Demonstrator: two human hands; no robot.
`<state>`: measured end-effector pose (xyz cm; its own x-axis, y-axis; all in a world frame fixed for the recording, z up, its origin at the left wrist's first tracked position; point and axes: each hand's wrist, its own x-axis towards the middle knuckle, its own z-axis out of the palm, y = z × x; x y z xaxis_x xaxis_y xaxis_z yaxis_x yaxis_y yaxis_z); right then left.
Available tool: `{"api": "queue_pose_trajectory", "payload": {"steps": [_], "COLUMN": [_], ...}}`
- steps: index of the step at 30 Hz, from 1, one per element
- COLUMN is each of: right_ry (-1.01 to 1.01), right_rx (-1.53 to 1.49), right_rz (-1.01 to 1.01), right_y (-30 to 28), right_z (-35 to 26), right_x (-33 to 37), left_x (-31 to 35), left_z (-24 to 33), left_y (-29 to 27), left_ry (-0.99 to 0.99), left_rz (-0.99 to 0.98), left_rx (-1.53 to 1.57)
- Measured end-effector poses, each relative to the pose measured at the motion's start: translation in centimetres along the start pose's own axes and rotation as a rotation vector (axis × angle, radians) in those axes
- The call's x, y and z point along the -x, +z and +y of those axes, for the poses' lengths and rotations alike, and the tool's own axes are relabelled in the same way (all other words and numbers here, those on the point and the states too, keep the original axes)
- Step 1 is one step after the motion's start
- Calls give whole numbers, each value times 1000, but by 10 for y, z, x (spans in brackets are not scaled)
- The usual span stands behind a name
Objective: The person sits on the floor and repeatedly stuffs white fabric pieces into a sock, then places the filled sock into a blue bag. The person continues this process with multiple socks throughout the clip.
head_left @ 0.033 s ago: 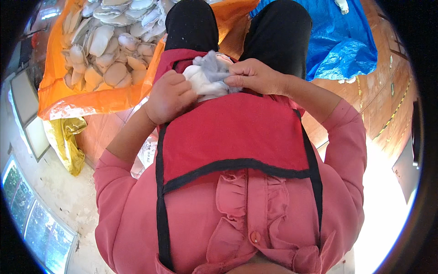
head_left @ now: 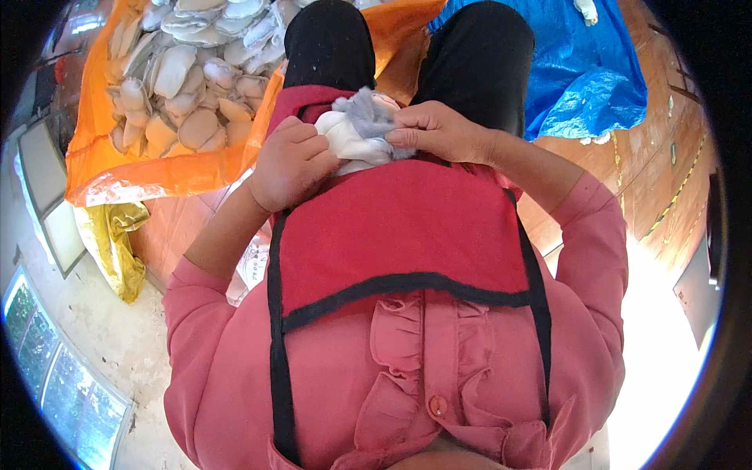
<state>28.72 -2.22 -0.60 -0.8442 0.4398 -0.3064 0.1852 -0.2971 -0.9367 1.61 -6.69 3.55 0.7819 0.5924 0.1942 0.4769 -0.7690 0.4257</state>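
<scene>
In my lap lies a small plush piece (head_left: 347, 141), white and smooth on its left side, with fluffy grey fur on its upper right. A bit of pink shows at its top edge. The curled fingers of my left hand (head_left: 296, 160) close on its left edge; what the fingertips grip there is partly hidden. From the other side my right hand (head_left: 439, 133) pinches the grey fur between thumb and forefinger. Beneath the piece is the red apron (head_left: 407, 227) with black trim, drawn over my lap.
Ahead on the left, a large orange sack (head_left: 157, 176) holds many flat, rounded whitish pieces (head_left: 202, 129). A blue plastic sheet (head_left: 583, 78) lies ahead on the right, with a small white item (head_left: 586, 11) on it. Beside the orange sack is a crumpled yellow bag (head_left: 117, 247) on the floor.
</scene>
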Motion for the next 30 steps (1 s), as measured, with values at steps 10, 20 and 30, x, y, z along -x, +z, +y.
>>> {"api": "queue_pose_trajectory", "payload": {"steps": [10,20,30], "right_ry": [-92,90,38], "right_rx": [703,900,115], "right_rz": [99,-128,8], "right_y": [-12,4,6], "right_z": [-25,-39,-9], "right_x": [-18,-30,-6], "left_x": [-14,-16,-7], "left_z": [1,0,9], "left_y": [1,2,-4], "left_ry": [57,28,70], "left_rz": [-23,-26,72], "left_rx": [-111,-148,-172]}}
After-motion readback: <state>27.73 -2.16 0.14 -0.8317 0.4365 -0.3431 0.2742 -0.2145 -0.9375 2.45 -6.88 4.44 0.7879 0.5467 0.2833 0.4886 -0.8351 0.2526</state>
